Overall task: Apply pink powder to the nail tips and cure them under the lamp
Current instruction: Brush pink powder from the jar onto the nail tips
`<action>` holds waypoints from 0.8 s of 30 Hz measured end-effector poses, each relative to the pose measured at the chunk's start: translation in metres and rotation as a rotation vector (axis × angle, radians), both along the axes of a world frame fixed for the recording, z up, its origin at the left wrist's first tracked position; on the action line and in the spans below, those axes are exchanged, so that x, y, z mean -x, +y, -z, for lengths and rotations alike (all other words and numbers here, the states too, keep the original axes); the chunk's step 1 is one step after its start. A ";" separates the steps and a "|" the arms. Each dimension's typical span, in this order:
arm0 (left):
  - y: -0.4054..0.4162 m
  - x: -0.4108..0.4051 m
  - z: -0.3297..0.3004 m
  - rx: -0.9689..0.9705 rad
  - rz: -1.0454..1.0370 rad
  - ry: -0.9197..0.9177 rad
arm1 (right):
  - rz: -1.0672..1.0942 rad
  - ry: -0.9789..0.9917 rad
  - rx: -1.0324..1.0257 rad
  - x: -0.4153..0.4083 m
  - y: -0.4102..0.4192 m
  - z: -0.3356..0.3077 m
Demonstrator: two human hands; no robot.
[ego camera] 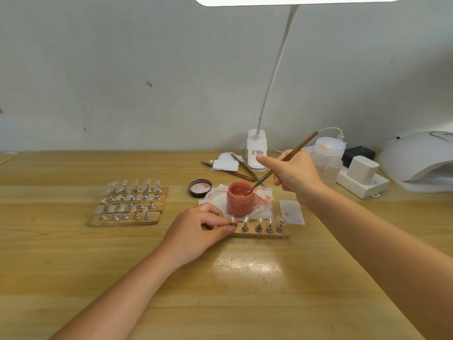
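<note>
Surface: wooden counter against a pale wall; clip-on desk lamp at the back, white curing lamp at far right.
Powder jar: open pink powder jar on a stained paper sheet, its lid lying just to the left.
Right hand: right hand grips the brush, fingers curled round the handle, forefinger stretched out; bristle end dipped into the jar mouth.
Brush axis: slants from upper right down to lower left, tip toward the person's left.
Left hand: left hand pinches the left end of the wooden strip, by the leftmost nail tip.
Nail tips: five on pegs along the strip, long axis left to right, just in front of the jar.
Key relation: strip lies nearer the person than the jar, below the brush tip; a short pull back reaches it.
Spare strips: more tips on wooden strips, well apart at left.
Judgement: loading powder; curing not yet begun.
</note>
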State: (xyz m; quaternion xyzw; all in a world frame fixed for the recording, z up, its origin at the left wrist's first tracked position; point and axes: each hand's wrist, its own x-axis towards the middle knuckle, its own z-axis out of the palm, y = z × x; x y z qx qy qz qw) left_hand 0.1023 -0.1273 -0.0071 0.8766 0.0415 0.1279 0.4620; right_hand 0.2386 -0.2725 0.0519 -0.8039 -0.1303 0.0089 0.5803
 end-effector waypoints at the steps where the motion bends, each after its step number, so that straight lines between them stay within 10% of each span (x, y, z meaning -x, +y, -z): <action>1: 0.000 0.000 0.000 0.001 0.003 -0.003 | 0.001 -0.011 -0.001 0.000 -0.001 0.000; 24: -0.008 0.012 -0.009 0.060 -0.006 -0.169 | -0.255 -0.264 -0.371 0.082 -0.037 0.027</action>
